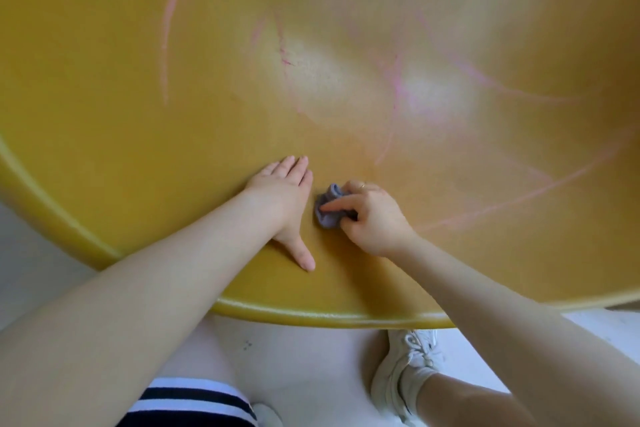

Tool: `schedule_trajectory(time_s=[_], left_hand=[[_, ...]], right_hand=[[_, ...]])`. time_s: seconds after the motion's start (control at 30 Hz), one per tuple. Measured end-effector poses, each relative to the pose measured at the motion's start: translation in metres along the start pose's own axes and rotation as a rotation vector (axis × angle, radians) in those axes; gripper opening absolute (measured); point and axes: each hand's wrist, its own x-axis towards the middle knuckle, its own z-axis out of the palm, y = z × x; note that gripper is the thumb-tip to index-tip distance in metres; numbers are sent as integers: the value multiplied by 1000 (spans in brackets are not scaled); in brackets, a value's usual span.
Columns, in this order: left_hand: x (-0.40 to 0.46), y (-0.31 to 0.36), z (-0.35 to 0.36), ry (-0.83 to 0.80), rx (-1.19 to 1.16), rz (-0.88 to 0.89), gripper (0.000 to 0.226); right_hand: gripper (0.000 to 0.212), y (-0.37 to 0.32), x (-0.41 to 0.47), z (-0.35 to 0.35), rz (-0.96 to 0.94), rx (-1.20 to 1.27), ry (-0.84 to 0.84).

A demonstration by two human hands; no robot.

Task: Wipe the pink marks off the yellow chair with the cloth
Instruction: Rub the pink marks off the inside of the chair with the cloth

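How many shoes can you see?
2. One white lace-up sneaker stands on the pale floor below the yellow chair's rim, at lower right. Only the white tip of the other shoe peeks in at the bottom edge.

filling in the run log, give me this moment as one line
left hand flat on yellow chair | right hand grips cloth near front edge | pink marks remain

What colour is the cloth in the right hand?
Greyish purple; the cloth, gripped by the right hand, shows in the head view.
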Motion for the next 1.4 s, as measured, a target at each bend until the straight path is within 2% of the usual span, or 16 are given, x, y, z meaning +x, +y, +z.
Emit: schedule_trajectory(time_s=[0.13,0.23,0.33,0.4,0.5,0.6,0.67,0.77,0.87,0.97,1.03,1.1,1.17,1.3,1.4], left_hand=[[-8,6,1,-7,4,17,143],[-9,11,0,-11,31,25,142],[-9,11,-1,-6,35,27,141],[-9,12,-1,-9,40,31,140],[-9,15,-2,-18,39,57,136],[-11,17,-1,-15,39,98,133],[-12,16,0,-3,29,106,132],[-12,16,0,-12,15,114,133],[-11,18,-2,-10,9,101,135],[-8,18,0,6,38,111,136],[-4,18,2,2,26,95,135],[-3,19,4,7,-5,81,134],[-5,21,6,11,-48,74,132],[-7,28,6,8,-77,63,123],[-4,39,3,-3,-98,29,117]], right_hand=[[38,-15,-59,5,-96,-81,52],[37,1,-46,6,-113,-180,119],[31,30,-8,0,-24,-373,233],[34,43,13,-8,126,-434,212],[37,41,11,-7,213,-293,170],[44,8,-28,1,76,-103,139],[45,-9,-61,5,-18,-24,49],[41,-13,-95,1,-110,-10,-88],[32,8,-83,-8,-158,-54,-81],[36,35,-41,-5,-61,-171,114],[40,49,-13,-3,165,-143,280],[42,53,1,-1,353,-70,332],[42,48,-8,-2,298,-37,215],[40,30,-81,-14,-54,107,-80],[39,37,-107,-18,-176,109,-189]])
